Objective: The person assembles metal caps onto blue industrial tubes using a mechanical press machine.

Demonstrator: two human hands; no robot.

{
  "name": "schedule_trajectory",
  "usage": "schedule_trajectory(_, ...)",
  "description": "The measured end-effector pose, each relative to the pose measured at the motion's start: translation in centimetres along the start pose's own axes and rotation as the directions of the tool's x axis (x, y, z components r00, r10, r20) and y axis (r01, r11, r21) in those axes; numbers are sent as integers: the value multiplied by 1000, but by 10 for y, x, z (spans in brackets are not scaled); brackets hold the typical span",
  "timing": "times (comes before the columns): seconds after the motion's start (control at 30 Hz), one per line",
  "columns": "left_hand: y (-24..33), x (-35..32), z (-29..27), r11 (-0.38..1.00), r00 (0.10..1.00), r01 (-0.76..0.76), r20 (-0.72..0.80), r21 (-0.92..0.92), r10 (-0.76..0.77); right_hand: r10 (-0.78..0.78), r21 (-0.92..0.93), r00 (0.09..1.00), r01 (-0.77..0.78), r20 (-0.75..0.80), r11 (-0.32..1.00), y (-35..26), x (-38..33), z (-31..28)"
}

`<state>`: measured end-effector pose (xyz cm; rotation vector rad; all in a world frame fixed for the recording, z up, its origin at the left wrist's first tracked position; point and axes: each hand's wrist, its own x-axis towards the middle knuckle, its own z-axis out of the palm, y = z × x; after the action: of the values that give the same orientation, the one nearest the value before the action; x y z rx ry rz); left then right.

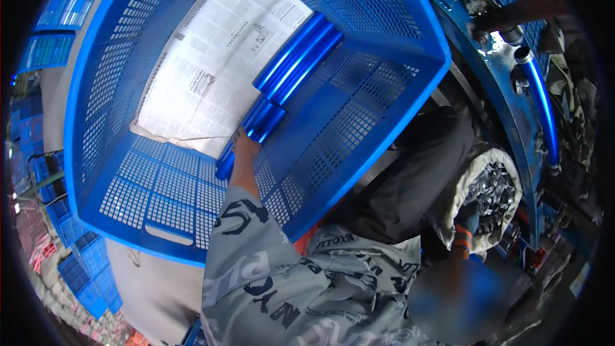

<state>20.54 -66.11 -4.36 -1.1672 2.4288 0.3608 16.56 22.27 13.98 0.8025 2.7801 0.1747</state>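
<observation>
1. Several blue tubes (298,57) already lie in the basket (70,154), a small share of its room; their row slants from near the far edge toward the near corner, beside the newspaper (211,70).
2. Another tube (542,106) is outside, beyond the basket's right corner, by a blue metal frame (506,122). How many remain cannot be told.
3. The left hand (246,145) is bare and touches the tubes nearest the near corner; whether it grasps one or merely rests there, I cannot tell.
4. The right hand (469,218), seemingly gloved, dips into a cloth sack (506,157) of loose metal pieces (493,189); its grip is hidden.
5. The tubes are smooth, round and glossy; the basket is plastic with meshed walls; the newspaper is thin, flat and matte; the pieces are small, shiny and jumbled.
</observation>
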Motion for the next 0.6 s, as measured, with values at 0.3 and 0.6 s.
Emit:
schedule_trajectory(0.3,-27,61,-103,957,629,-47,736,-286,250,17,76,999,-20,41,997,-6,-7,3)
schedule_trajectory(0.6,14,32,-18,980,837,-16,534,-199,122,-214,162,969,232,-123,959,81,37,24)
